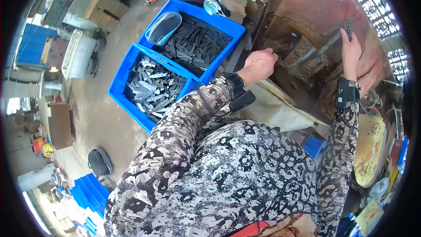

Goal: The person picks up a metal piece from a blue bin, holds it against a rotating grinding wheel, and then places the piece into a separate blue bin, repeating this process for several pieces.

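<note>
While the left hand [259, 65] curls shut at the press die [302, 57], the right hand [351, 50] pinches a dark strip [348, 30].

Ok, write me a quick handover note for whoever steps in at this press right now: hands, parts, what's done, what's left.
Left hand: closed in a fist at the die area of the rusty red press; whether it holds a part is hidden.
Right hand: raised against the press body, pinching a thin dark strip.
Parts: two blue crates on the floor to the left, the nearer crate with lighter grey metal strips, the farther crate with darker ones and a clear scoop.
Done: cannot tell which crate is finished stock.
Left: both crates hold many pieces.
</note>
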`<action>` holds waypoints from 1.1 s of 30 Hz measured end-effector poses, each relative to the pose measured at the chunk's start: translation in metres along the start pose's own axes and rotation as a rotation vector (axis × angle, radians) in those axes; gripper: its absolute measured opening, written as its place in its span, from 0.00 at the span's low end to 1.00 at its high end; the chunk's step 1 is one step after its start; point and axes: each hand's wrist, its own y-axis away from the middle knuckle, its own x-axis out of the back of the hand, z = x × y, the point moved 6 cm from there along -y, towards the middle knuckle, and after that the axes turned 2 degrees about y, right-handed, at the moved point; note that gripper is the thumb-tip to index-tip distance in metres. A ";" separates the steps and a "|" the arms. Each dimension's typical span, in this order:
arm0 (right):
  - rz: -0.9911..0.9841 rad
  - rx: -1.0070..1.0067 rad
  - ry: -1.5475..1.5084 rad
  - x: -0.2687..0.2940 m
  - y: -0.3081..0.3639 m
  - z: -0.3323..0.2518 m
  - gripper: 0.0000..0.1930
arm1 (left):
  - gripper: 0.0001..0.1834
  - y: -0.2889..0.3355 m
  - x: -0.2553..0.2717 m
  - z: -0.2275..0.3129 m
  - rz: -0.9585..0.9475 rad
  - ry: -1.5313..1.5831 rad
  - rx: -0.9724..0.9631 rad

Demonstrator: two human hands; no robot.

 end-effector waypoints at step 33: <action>-0.001 0.015 -0.203 -0.004 -0.006 0.001 0.19 | 0.06 0.009 0.006 -0.004 0.020 -0.005 0.016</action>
